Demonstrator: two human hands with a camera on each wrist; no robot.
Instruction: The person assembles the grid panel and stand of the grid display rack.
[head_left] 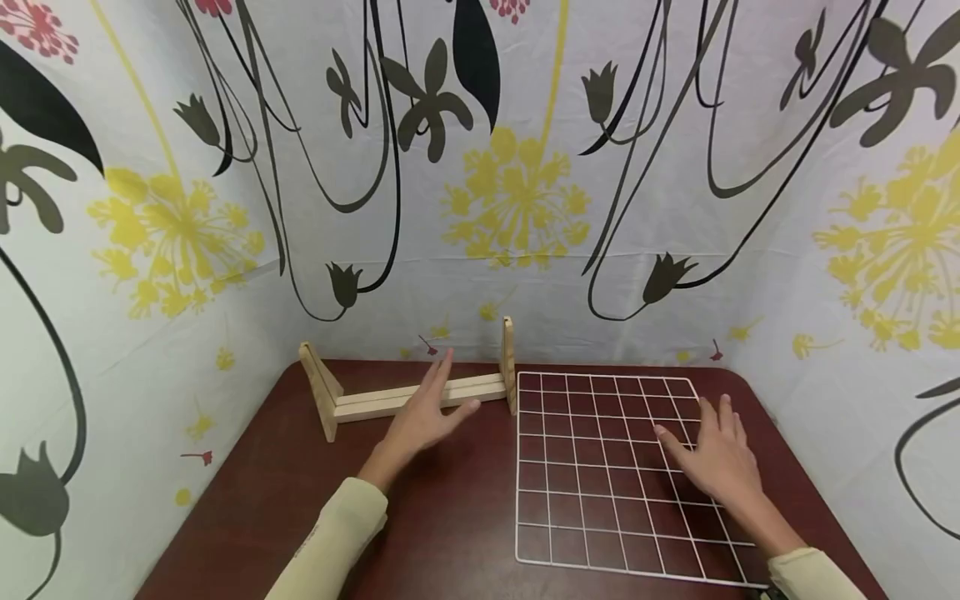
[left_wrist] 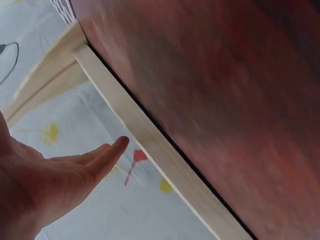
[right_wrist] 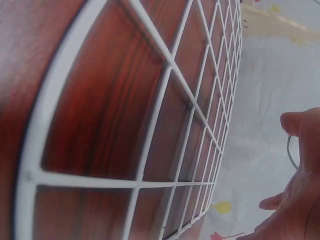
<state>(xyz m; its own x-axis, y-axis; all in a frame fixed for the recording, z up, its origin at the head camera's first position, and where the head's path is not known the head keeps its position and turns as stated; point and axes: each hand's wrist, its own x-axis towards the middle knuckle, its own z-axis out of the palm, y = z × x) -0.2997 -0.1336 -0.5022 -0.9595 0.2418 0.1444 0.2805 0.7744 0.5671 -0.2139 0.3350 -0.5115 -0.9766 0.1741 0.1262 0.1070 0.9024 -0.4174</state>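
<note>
A low wooden stand (head_left: 375,406) with two slanted upright ends joined by pale slats is at the back left of the table. Over its slats my left hand (head_left: 422,415) hovers, fingers extended and thumb apart, gripping nothing. In the left wrist view a pale wooden bar (left_wrist: 145,132) runs diagonally past that hand's fingertips; whether they touch it I cannot tell. A white wire grid panel (head_left: 517,467) lies flat to the right of the stand. My right hand (head_left: 722,460) is above the panel's right side, fingers spread and holding nothing.
The dark red table (head_left: 450,517) has rounded back corners. White fabric (head_left: 420,233) printed with flowers hangs behind it and on both sides. A small dark object (head_left: 771,593), partly hidden, is by the right sleeve near the grid's front corner.
</note>
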